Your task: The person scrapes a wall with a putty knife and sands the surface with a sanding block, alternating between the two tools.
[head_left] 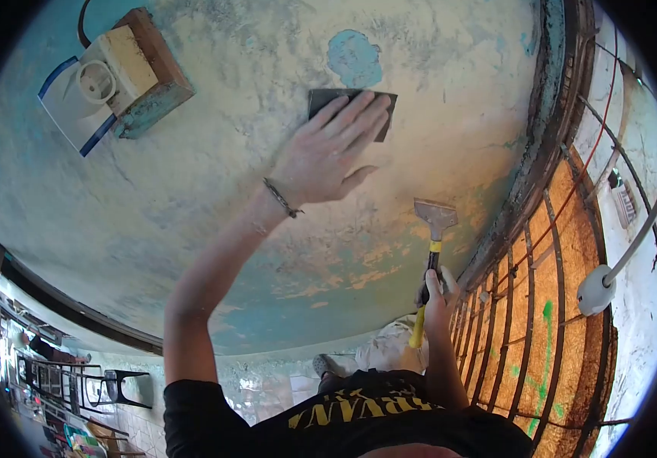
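Observation:
My left hand lies with its fingers stretched over a dark sheet of sandpaper, holding it against the wall. The thumb sticks out to the side, off the sheet. Just above the sandpaper is a bare light-blue patch in the pale, worn wall. Lower and to the right, my right hand is wrapped round the black and yellow handle of a scraper. Its wide, dusty blade points up, close to the wall.
A wooden box with a white fitting juts out at the upper left. Along the right runs a rough window frame with metal bars and a hanging cable plug. A dark stool stands on the tiled floor at the lower left.

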